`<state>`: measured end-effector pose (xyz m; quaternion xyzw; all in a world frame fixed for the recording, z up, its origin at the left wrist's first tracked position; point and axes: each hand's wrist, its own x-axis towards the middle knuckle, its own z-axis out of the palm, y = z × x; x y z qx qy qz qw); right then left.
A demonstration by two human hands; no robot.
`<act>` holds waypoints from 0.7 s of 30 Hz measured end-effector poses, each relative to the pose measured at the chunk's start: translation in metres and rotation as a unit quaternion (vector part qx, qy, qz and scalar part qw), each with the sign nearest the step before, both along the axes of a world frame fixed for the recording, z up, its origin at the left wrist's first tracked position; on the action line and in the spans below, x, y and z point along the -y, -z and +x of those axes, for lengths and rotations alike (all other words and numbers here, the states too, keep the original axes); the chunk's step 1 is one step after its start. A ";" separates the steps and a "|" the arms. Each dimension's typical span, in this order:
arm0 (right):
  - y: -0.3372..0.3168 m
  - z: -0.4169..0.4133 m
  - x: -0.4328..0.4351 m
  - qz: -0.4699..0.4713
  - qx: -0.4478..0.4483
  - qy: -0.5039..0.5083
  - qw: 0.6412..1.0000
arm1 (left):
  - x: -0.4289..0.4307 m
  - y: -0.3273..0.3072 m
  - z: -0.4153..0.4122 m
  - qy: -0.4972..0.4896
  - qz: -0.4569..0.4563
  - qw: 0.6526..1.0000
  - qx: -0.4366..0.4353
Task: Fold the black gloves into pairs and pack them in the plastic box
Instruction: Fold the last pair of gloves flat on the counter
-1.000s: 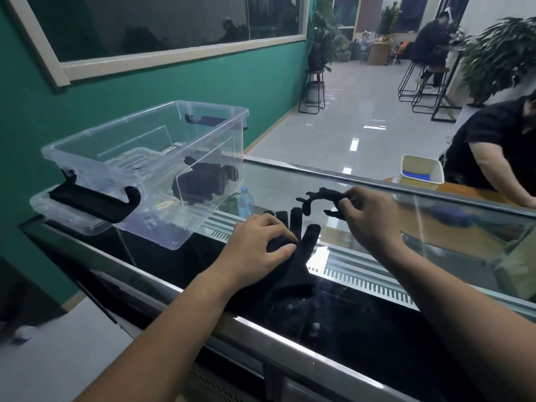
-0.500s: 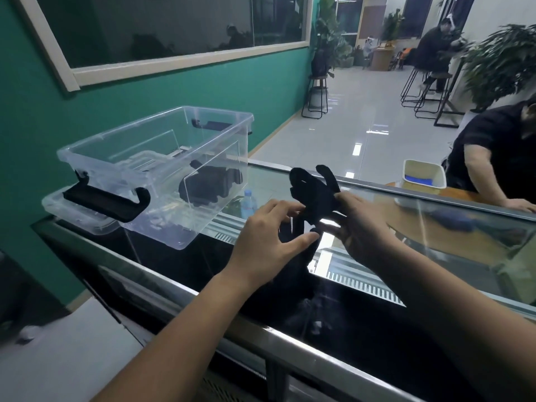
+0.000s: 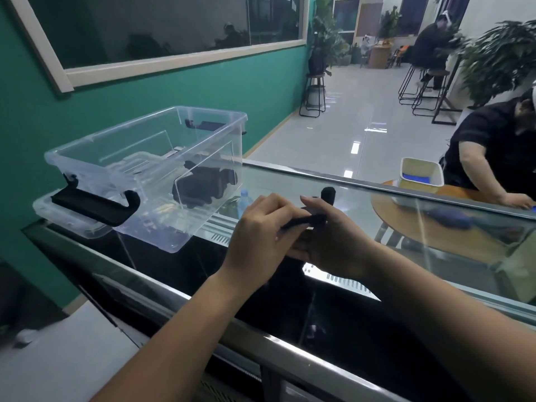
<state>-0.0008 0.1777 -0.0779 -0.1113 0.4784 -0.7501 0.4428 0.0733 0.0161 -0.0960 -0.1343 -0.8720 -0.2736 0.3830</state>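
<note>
A clear plastic box with black handles stands on the left of the glass counter. A folded pair of black gloves lies inside it by the right wall. My left hand and my right hand are pressed together over the counter, both gripping black gloves bunched between them. One glove fingertip sticks up behind my right hand. Most of the held gloves are hidden by my fingers.
The box rests on its clear lid. Behind the counter, a person in black leans on a round wooden table holding a white tub. A green wall runs along the left.
The glove my right hand held up has come down onto the other one. Both hands have closed together and bunched the gloves between them above the counter.
</note>
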 end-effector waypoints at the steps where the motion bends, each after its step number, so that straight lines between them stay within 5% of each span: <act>1: -0.003 -0.001 -0.002 -0.012 -0.002 -0.011 1.000 | 0.001 0.001 0.001 0.008 -0.008 1.000 -0.002; 8: -0.006 -0.004 -0.006 -0.035 0.041 0.058 0.997 | 0.010 0.014 0.015 0.026 -0.050 0.998 -0.001; 21: 0.018 -0.011 0.016 -0.096 0.127 0.009 0.987 | 0.028 0.036 0.043 -0.008 -0.139 0.990 0.009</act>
